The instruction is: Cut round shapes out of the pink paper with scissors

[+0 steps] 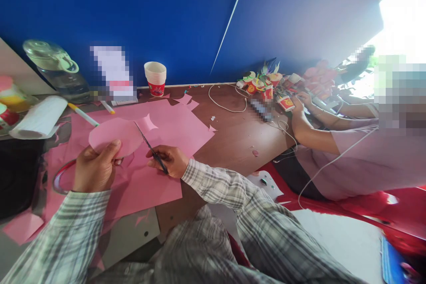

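Observation:
My left hand point(98, 162) pinches a rounded piece of pink paper point(113, 135) at its lower edge, thumb on top. In my right hand point(171, 159) is a pair of dark-handled scissors point(156, 155), fingers wrapped round the handles. The blades point up and left, with their tip at the right edge of the pink piece. Whether the blades are parted is too small to tell. Beneath both hands lies a large pink paper sheet point(159, 188). A roll of tape point(60, 177) rests on it, partly hidden behind my left hand.
Paper cups point(155, 80) stand stacked by the blue partition point(133, 9). A paper towel roll point(40, 117), a water bottle point(55, 69) and a marker point(83, 114) are at left. A co-worker point(349, 155) at right holds a decorated cup point(286, 103). A white cable point(228, 108) crosses the brown table point(233, 142).

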A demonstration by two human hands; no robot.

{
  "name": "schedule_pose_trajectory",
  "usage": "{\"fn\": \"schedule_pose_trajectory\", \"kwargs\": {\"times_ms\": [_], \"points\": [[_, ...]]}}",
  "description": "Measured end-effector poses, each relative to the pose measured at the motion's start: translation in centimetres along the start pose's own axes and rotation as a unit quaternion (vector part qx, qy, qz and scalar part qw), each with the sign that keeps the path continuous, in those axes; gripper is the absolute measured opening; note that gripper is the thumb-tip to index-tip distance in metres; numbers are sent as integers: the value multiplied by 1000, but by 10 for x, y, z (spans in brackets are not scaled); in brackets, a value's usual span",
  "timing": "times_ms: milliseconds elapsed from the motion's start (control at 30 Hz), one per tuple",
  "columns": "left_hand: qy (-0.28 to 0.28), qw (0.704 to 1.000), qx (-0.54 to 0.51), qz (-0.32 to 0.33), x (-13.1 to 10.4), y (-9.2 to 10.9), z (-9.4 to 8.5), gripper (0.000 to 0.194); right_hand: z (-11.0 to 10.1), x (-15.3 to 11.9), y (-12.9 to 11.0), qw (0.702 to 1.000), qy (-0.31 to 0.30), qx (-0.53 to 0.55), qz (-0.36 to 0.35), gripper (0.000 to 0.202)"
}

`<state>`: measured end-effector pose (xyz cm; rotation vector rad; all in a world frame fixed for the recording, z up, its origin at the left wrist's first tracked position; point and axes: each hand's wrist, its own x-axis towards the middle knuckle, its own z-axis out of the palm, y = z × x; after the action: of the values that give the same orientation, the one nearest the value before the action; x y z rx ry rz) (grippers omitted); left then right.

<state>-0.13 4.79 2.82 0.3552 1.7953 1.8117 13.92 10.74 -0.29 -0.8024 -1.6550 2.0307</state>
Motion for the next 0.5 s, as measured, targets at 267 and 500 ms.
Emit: {"fn": "schedule_pose_trajectory", "kwargs": {"times_ms": [267, 500], "points": [[-12, 998, 1, 54, 5, -4, -4, 29, 0, 0, 1, 1000, 0, -9, 2, 64], [6, 1000, -4, 28, 9, -6, -5, 28, 1, -1, -1, 1000, 1, -20, -12, 62]]}}
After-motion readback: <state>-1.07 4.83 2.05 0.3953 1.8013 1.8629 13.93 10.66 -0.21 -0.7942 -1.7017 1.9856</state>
